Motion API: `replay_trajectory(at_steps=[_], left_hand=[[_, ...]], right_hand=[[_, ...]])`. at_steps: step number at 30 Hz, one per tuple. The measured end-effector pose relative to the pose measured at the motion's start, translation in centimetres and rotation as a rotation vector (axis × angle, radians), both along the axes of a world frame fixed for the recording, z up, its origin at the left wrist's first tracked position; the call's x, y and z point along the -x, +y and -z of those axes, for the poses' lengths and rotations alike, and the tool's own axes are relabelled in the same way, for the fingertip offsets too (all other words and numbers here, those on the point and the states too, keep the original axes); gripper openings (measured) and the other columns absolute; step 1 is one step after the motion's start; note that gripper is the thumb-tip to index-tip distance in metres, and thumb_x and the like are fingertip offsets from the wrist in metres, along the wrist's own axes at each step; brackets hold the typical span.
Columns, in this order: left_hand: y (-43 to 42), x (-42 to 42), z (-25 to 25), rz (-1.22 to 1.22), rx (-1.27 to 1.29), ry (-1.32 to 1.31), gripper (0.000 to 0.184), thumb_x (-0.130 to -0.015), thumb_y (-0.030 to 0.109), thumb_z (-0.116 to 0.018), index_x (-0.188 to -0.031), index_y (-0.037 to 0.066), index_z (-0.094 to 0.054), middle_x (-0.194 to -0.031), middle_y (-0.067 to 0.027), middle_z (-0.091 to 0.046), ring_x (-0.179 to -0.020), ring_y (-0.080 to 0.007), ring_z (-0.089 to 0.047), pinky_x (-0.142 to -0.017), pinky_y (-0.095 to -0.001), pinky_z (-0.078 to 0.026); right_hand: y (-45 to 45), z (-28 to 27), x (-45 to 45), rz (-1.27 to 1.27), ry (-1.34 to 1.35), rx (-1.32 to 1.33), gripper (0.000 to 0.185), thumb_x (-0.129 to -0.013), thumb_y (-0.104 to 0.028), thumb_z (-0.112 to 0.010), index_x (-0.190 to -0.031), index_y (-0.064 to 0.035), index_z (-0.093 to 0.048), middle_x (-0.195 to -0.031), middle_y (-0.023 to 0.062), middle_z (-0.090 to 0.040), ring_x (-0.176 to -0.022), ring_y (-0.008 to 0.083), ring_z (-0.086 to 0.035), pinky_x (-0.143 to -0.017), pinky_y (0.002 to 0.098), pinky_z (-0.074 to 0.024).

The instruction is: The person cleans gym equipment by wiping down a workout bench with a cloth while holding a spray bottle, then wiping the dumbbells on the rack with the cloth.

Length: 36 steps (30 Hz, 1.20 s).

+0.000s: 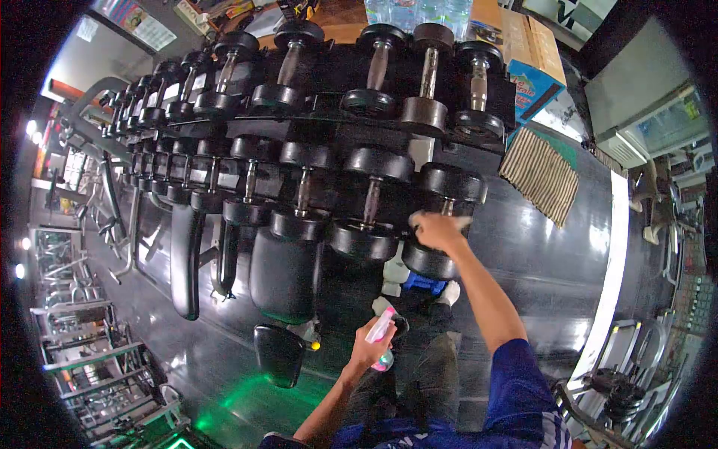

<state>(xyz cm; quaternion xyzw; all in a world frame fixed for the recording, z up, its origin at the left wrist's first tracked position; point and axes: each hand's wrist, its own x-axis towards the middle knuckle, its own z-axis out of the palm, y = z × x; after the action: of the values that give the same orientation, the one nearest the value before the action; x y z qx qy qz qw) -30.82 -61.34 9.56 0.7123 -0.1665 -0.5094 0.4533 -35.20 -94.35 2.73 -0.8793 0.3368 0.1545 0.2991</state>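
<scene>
My left hand [372, 342] is wrapped round a spray bottle [382, 326] with a pink and white trigger head, held low in front of my legs. My right hand [440, 231] is at the handle of the end dumbbell [452, 182] on the lower tier, its fingers closed and slightly blurred. A pale piece, apparently a cloth [464, 222], pokes out beside that hand. Left of it rests another black dumbbell [372, 200] with a metal grip. My right hand hides part of the end dumbbell's handle.
Upper-tier dumbbells [424, 111] line the rack above. Padded black benches [286, 275] stand close on the left. A striped mat [540, 175] lies on the dark floor at right, below a cardboard box [532, 60]. Blue dumbbells [424, 283] sit near my feet.
</scene>
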Motion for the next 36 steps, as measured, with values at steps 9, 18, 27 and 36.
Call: replay_trajectory(at_steps=[9, 18, 27, 36], left_hand=[[-1.8, 1.7, -0.2, 0.027, -0.023, -0.011, 0.021, -0.088, 0.015, -0.071, -0.101, -0.001, -0.065, -0.077, -0.005, -0.068, -0.057, -0.0091, -0.063, -0.051, -0.0262, -0.051], [-2.0, 2.0, -0.4, 0.034, -0.005, 0.063, 0.016, -0.09, 0.009, -0.069, -0.102, 0.002, -0.062, -0.083, -0.0028, -0.066, -0.057, -0.008, -0.061, -0.049, -0.0233, -0.048], [-2.5, 2.2, 0.2, 0.004, 0.002, -0.018, 0.017, -0.09, 0.016, -0.069, -0.098, 0.001, -0.065, -0.072, -0.0032, -0.067, -0.056, -0.0086, -0.063, -0.05, -0.0262, -0.05], [-3.5, 2.9, -0.5, 0.017, 0.028, 0.101, 0.019, -0.091, 0.011, -0.068, -0.106, 0.001, -0.062, -0.087, -0.0044, -0.067, -0.06, -0.0074, -0.061, -0.05, -0.0231, -0.05]], right_hand=[[1.5, 3.0, 1.2, 0.073, -0.143, -0.312, 0.029, -0.096, -0.025, -0.051, -0.123, -0.0224, -0.059, -0.119, 0.0131, -0.065, -0.109, 0.0351, -0.062, -0.09, 0.0467, -0.0486], [-1.2, -3.0, 11.4, 0.224, -0.035, -0.302, 0.026, -0.097, -0.027, -0.055, -0.12, -0.0178, -0.063, -0.105, 0.0152, -0.07, -0.101, 0.0351, -0.065, -0.087, 0.0425, -0.0505], [-1.5, 9.8, 12.5, 0.386, -0.284, -0.327, 0.033, -0.096, -0.034, -0.053, -0.12, -0.0116, -0.061, -0.111, 0.0198, -0.067, -0.104, 0.039, -0.063, -0.089, 0.0478, -0.0492], [0.6, -4.7, 9.5, 0.17, -0.287, -0.237, 0.025, -0.096, -0.03, -0.055, -0.118, -0.0206, -0.064, -0.103, 0.0157, -0.07, -0.098, 0.0377, -0.065, -0.081, 0.046, -0.0525]])
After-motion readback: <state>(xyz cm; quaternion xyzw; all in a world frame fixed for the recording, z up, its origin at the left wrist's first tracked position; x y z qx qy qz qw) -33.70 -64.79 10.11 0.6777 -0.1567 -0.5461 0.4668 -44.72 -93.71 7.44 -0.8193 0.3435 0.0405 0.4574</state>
